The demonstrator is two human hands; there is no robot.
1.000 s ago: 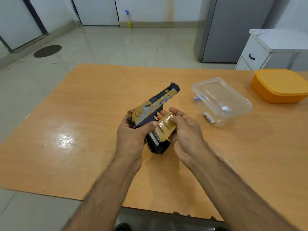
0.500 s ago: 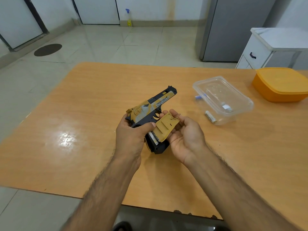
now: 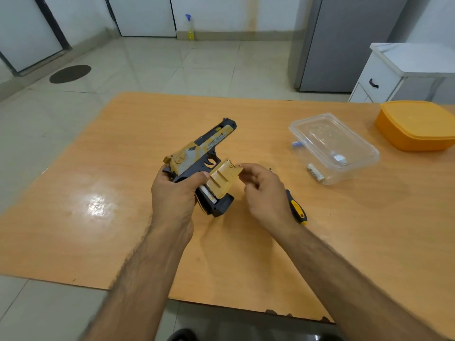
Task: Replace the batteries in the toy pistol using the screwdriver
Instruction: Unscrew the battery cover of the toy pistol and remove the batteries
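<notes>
My left hand [image 3: 173, 193] grips the gold and dark toy pistol [image 3: 204, 150] by the back of its grip, above the wooden table [image 3: 123, 168]. The muzzle points away and to the right. My right hand [image 3: 264, 193] pinches the gold battery cover [image 3: 222, 180] at its far corner, and the cover sits tilted over the open grip. A battery [image 3: 208, 194] shows inside the grip, under the cover. The black and yellow screwdriver [image 3: 296, 207] lies on the table behind my right hand, partly hidden. A loose white battery [image 3: 316, 172] lies beside the clear box.
A clear plastic box [image 3: 332, 146] stands to the right with small items in it, and a small blue item [image 3: 296, 144] lies at its far left side. An orange lidded container [image 3: 416, 124] sits at the far right. A white cabinet and grey fridge stand beyond the table.
My right hand has turned from cupping the cover underneath to pinching its far corner from the right. The screwdriver, hidden before, now shows on the table. The pistol stays in my left hand.
</notes>
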